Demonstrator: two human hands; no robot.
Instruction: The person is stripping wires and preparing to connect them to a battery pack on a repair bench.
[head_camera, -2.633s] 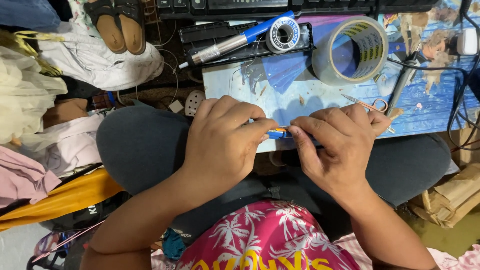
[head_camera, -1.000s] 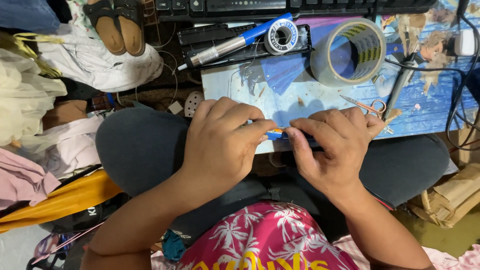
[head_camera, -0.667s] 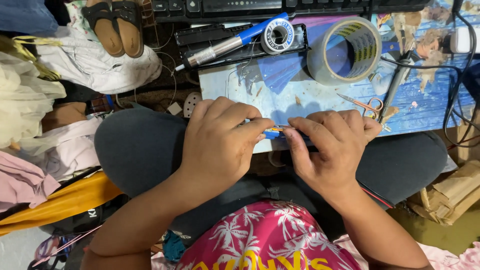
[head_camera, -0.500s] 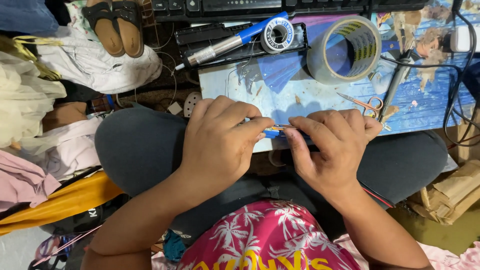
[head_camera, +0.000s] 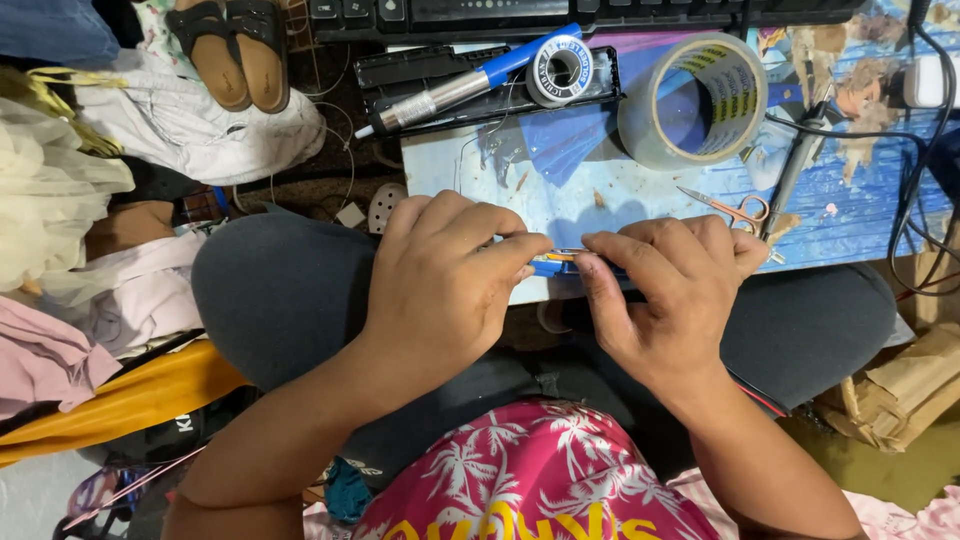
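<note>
While both hands are brought together over the lap, a small blue part with an orange tip (head_camera: 556, 262) is pinched between them at the near edge of the tabletop (head_camera: 620, 200). Its long axis is laid left-to-right, roughly parallel to that edge. The left hand (head_camera: 445, 285) is closed on the blue end with thumb and forefinger; the right hand (head_camera: 668, 290) is closed on the other end, fingers curled over it, so most of the part is hidden and its exact kind cannot be told. Both hands are touching it, neither nearer than the other. Well apart, farther back on the tabletop, a roll of clear tape (head_camera: 693, 100), small scissors (head_camera: 728, 208), a blue-handled soldering iron (head_camera: 465, 85) and a solder spool (head_camera: 560, 70) are seen, none being touched.
</note>
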